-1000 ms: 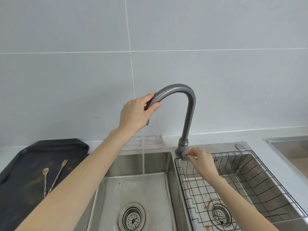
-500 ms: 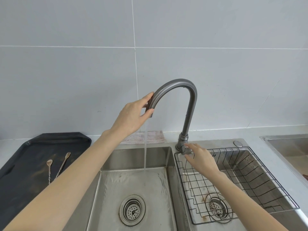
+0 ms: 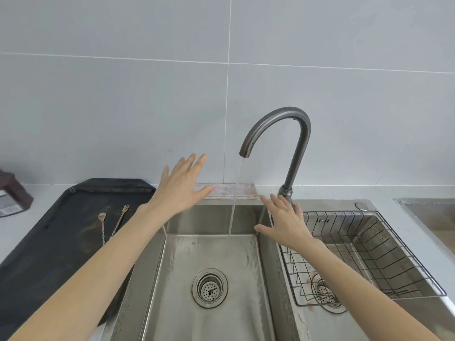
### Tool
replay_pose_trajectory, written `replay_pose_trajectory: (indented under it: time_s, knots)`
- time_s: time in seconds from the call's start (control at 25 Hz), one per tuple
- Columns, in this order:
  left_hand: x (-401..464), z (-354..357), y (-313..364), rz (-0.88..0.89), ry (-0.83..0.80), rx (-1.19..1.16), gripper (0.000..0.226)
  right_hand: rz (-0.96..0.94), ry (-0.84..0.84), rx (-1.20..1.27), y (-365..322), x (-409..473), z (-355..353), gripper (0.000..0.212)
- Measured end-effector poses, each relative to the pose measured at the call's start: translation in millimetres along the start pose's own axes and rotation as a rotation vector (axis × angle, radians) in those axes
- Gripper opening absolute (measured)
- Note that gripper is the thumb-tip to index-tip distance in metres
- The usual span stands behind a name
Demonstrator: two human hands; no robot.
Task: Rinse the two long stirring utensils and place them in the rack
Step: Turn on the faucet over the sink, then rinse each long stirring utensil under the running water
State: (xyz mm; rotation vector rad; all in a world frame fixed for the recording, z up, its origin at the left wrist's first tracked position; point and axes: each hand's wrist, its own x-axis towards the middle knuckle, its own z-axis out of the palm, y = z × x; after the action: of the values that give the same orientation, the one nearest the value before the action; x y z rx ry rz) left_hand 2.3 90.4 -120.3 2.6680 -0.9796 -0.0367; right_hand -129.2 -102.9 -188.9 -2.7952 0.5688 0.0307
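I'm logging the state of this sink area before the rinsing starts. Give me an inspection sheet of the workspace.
Surface: double steel sink; water runs from the faucet into the left basin.
Job's things: two stirring utensils lie on the black tray left of the sink; wire rack in the right basin holds nothing.
Clutter: cloth behind the sink; brown packet at far left.
Grippers: left hand open, empty, above the left basin's rim; right hand open, empty, near the faucet base.
Cables: nothing seen.
Surroundings: grey tiled wall; another steel basin at far right.
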Motion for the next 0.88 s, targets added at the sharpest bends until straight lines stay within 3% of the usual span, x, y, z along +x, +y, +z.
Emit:
replay_pose_trajectory:
  time_s: [0.36, 0.88]
  knots:
    - [-41.6, 12.5, -73.8, -0.148, -0.129, 0.09, 0.076, -0.092, -0.074, -0.007, -69.5, 1.1, 24.6, 0.067]
    - [-72.1, 28.6, -196.8, -0.374, -0.237, 0.043, 0.065, -0.205, -0.263, 0.048, -186.9, 38.5, 94.4, 0.05]
